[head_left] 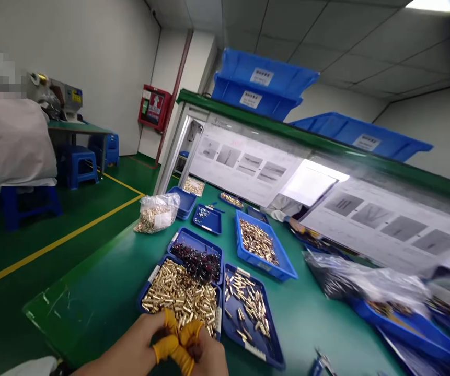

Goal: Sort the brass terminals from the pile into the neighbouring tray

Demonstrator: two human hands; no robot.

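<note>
Fingertip work at the near end of a green bench (pixel 91 313). Left hand (pixel 136 347) and right hand (pixel 207 357) sit close together, both grips narrow, each pinching dark bits (pixel 195 352) between thumb and fingers. Yellow finger cots (pixel 171 322) cover the fingertips of both hands. The fingers hide most of the dark bits, so exact shape and count cannot be read.

Position: hands and dark bits sit over the front edge of a blue tray (pixel 148 284) heaped with brass tubes (pixel 180 297), at its near right corner.

Handling note (judgement): a pinch this fine looks best kept low over a tray, with even pressure through the cots, so that any dropped bit lands in blue and not on the bench.

Appearance: the dark bits are matte and dark reddish brown, close in colour to the tangled dark pieces (pixel 197 263) in the next tray (pixel 187 235).

Nearby: a tray of loose brass pins (pixel 248 308) lies to the right of the hands, and a long tray of brass parts (pixel 258 241) lies further along. A clear bag of brass parts (pixel 157 213) rests near the far left edge. A co-worker's white sleeve (pixel 283 211) shows beyond the printed sheets (pixel 244 162).
</note>
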